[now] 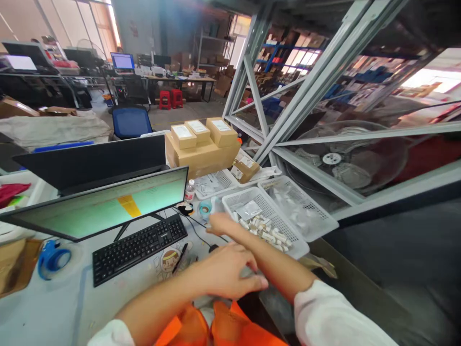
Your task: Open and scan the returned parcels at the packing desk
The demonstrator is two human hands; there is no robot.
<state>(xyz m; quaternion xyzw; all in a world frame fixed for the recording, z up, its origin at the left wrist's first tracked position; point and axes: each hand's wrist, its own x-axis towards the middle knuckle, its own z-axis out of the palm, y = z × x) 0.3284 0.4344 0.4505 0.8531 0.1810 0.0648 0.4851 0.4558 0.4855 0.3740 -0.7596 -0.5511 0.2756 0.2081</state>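
Observation:
My right hand point(220, 224) reaches over the desk beside a roll of light-blue tape point(205, 210), at the left edge of a white basket point(230, 199) of small pale pieces point(268, 231). Its fingers point left and down and are partly hidden, so I cannot tell whether they hold anything. Lower down, my left hand point(230, 271) hovers next to my right forearm, its thumb apart from the bent fingers and nothing visible in it. Left of the hands lie a black keyboard point(139, 250) and a dark pen point(180, 258).
A monitor point(101, 204) stands behind the keyboard, with a small bottle point(189, 190) at its right. A blue tape dispenser point(54, 259) sits at the left. Cardboard boxes point(201, 156) are stacked behind. Another basket point(317, 223) holds clear bags, near a metal rack point(317, 79).

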